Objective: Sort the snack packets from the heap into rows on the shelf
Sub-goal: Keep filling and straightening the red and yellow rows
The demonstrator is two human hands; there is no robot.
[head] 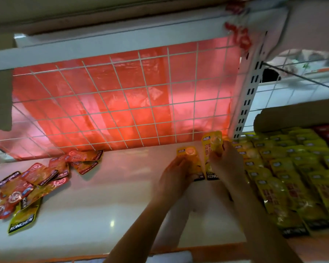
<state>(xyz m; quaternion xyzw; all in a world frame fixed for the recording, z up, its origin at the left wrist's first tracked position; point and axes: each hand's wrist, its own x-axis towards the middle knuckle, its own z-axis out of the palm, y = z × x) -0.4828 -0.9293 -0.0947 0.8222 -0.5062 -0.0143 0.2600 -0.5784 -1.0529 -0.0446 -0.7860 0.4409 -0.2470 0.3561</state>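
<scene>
White shelf (103,205) bears orange heap (36,179), yellow rows (292,177)

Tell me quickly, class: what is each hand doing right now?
Left hand: on the left yellow Konchew packet; grip cannot be told.
Right hand: pinches the right yellow Konchew packet.

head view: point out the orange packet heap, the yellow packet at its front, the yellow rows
orange packet heap (36,177): head view, a packet in its middle
yellow packet (24,218): head view, centre of its face
yellow rows (285,165): head view, a packet mid-row
</scene>
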